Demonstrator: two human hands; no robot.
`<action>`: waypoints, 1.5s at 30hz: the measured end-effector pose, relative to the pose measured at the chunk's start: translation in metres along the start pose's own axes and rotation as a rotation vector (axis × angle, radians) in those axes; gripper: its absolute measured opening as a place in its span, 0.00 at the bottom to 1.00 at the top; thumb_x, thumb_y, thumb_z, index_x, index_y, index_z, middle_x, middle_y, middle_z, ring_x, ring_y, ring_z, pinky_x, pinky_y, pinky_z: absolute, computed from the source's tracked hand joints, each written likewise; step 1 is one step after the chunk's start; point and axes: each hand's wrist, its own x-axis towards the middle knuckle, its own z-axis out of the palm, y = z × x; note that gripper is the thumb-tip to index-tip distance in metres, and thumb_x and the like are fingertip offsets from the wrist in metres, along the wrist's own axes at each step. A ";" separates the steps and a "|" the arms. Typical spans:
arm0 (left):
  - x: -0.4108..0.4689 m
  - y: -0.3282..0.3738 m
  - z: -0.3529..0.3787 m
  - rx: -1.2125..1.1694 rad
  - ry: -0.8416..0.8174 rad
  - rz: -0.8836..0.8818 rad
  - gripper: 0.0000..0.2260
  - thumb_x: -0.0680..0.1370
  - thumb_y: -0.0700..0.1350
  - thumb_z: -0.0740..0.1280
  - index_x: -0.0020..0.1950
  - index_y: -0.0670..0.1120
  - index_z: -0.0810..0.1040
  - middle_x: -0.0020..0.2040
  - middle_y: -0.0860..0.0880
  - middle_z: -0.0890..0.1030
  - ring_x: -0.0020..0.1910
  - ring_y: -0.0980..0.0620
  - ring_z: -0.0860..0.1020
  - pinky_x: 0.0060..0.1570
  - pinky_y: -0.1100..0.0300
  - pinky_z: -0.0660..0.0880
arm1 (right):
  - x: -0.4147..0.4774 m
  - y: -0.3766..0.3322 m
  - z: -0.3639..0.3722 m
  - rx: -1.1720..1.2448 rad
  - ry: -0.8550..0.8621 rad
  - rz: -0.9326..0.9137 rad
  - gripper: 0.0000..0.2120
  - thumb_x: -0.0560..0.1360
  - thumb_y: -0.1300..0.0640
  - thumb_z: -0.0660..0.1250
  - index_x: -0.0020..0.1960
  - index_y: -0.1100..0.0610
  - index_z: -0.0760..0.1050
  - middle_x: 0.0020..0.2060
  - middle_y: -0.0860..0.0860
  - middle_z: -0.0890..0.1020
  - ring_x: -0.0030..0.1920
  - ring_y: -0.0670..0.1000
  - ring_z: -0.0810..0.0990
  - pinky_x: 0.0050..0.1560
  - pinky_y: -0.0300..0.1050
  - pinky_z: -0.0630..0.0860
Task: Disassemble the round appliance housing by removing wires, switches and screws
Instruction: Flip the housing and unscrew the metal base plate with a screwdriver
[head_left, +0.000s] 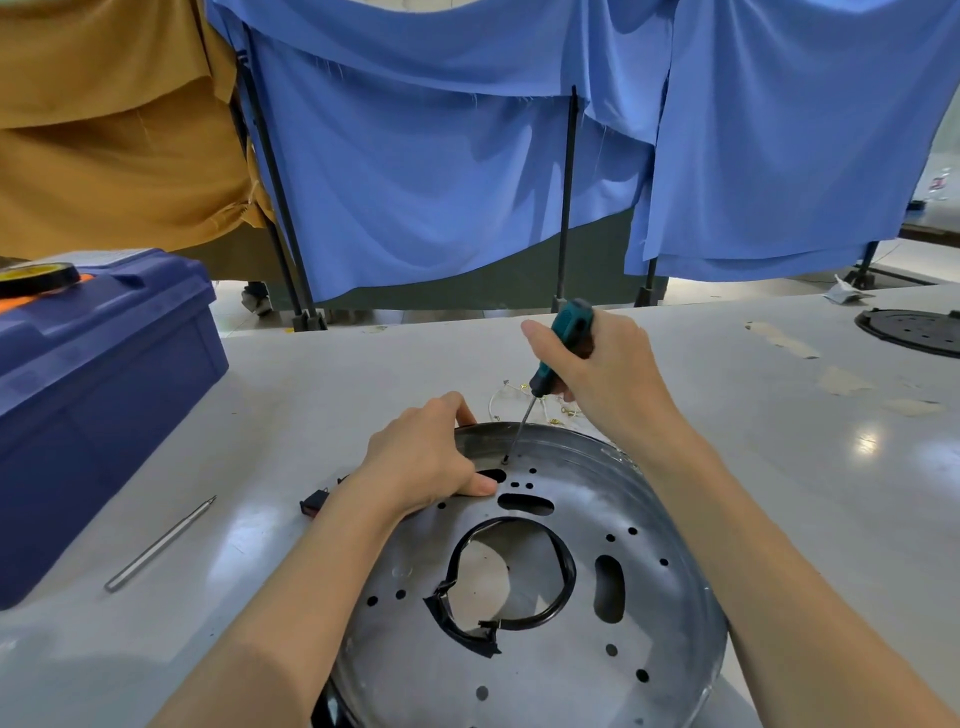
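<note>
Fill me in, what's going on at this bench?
A person is dismantling a round metal housing on the table. The left hand grips its far rim; the right hand holds a teal-handled screwdriver, tip on a screw near that rim. A black switch and loose wires lie beside it.

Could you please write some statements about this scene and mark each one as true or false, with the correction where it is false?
1. The right hand grips a teal-handled screwdriver. True.
2. The screwdriver's tip rests in the large centre opening of the round metal housing. False: it meets a small screw near the far rim.
3. The left hand holds the housing at its far left edge. True.
4. The blue toolbox stands to the right of the housing. False: it stands to the left.
5. The loose metal rod lies on the toolbox. False: it lies on the table.
</note>
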 end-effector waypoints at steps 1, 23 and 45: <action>0.000 0.001 0.000 -0.001 0.004 0.002 0.26 0.64 0.56 0.77 0.56 0.56 0.69 0.49 0.55 0.71 0.48 0.51 0.72 0.44 0.56 0.69 | 0.000 -0.001 0.001 -0.003 -0.027 -0.010 0.18 0.74 0.43 0.66 0.43 0.60 0.74 0.29 0.48 0.83 0.31 0.46 0.82 0.37 0.44 0.81; -0.003 0.038 -0.005 -0.752 0.212 0.275 0.04 0.79 0.43 0.64 0.47 0.50 0.77 0.41 0.48 0.83 0.38 0.53 0.84 0.46 0.51 0.82 | 0.004 -0.025 -0.005 -0.107 -0.165 -0.114 0.26 0.73 0.42 0.67 0.66 0.50 0.65 0.52 0.48 0.73 0.50 0.45 0.76 0.45 0.34 0.73; -0.004 0.037 0.005 -0.825 0.352 0.200 0.01 0.78 0.41 0.67 0.47 0.47 0.76 0.35 0.48 0.83 0.32 0.52 0.83 0.41 0.45 0.82 | -0.009 -0.037 0.011 -0.007 -0.086 -0.264 0.18 0.70 0.55 0.74 0.57 0.49 0.76 0.44 0.43 0.79 0.45 0.46 0.79 0.45 0.38 0.77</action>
